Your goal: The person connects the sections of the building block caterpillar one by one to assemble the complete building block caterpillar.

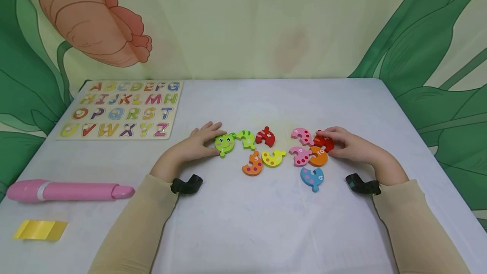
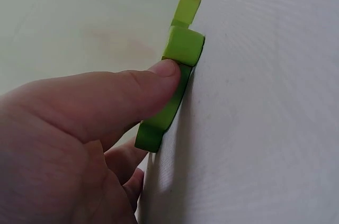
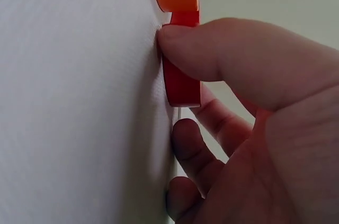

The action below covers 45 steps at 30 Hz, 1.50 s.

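In the head view my left hand [image 1: 192, 145] pinches a green smiling head piece [image 1: 225, 143] of a caterpillar puzzle, thumb on its near edge. A green striped piece [image 1: 246, 138] joins it on the right, with a red striped piece [image 1: 265, 137] beyond. My right hand [image 1: 354, 147] holds a red piece [image 1: 324, 143] between thumb and fingers, as the right wrist view also shows. Around that piece lie an orange piece [image 1: 318, 156] marked 10 and two pink ones [image 1: 302, 135]. A blue piece [image 1: 312, 177] lies nearer me. Orange [image 1: 253, 165] and yellow [image 1: 273, 159] pieces sit between the hands.
At the back left is an alphabet board [image 1: 156, 121] with coloured letters. A thick pink pen-shaped object [image 1: 80, 191] and a folded yellow strip [image 1: 40, 230] lie at the left. White cloth [image 1: 258, 231] covers the table, and a printed curtain [image 1: 236, 24] hangs behind it.
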Motion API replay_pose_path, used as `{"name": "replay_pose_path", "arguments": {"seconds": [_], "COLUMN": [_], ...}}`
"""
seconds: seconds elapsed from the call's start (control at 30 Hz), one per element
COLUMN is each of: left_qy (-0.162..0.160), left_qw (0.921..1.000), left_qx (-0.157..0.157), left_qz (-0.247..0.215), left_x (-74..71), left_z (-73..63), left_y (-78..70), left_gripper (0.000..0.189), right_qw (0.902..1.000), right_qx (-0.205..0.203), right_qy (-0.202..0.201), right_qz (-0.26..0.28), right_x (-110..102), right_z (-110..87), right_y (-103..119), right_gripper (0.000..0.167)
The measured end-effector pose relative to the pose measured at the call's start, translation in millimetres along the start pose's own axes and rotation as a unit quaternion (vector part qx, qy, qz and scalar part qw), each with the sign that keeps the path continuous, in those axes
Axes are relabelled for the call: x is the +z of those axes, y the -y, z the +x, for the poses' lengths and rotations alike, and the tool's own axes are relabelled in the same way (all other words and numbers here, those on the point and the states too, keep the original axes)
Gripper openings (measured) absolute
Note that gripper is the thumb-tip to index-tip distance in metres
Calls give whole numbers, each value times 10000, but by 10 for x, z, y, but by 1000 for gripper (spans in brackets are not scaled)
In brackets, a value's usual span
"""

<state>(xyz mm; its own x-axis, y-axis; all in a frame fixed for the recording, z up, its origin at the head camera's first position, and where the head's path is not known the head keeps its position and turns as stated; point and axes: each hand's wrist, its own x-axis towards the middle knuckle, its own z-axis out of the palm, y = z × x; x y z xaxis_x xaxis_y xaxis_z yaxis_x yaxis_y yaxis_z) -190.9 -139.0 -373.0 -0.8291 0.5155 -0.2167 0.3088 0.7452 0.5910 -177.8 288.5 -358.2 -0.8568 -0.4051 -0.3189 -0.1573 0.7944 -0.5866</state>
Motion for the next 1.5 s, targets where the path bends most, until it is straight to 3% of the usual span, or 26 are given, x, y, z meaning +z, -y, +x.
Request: {"name": "replay_pose_path", "arguments": {"seconds": [0.27, 0.57, 0.93, 1.23, 1.4, 1.5], "left_qy": [0, -54, -37, -15, 8, 11], "left_qw": [10000, 9999, 9999, 9999, 9997, 9993], "left_qx": [13, -1, 39, 63, 79, -1], "left_qz": [-42, -141, -134, -127, -223, -361], "left_x": [-14, -13, -9, -21, -31, -40], "left_z": [-9, -26, -29, -33, -34, -41], "left_y": [-9, -8, -23, -14, -9, 3], "left_gripper": [56, 55, 56, 57, 61, 63], "right_qw": [9999, 9959, 9965, 9898, 9926, 9922], "right_qx": [79, 410, -270, -859, -790, -601], "right_qy": [-71, -800, -728, -23, -379, -362], "right_qz": [-109, 101, 317, 1133, 838, 1030], "right_x": [-9, -65, 34, 256, 500, 681], "right_z": [-39, -95, -148, -139, -54, 18], "right_y": [29, 173, 528, 889, 1247, 1464], "right_gripper": [57, 71, 56, 63, 60, 60]}}
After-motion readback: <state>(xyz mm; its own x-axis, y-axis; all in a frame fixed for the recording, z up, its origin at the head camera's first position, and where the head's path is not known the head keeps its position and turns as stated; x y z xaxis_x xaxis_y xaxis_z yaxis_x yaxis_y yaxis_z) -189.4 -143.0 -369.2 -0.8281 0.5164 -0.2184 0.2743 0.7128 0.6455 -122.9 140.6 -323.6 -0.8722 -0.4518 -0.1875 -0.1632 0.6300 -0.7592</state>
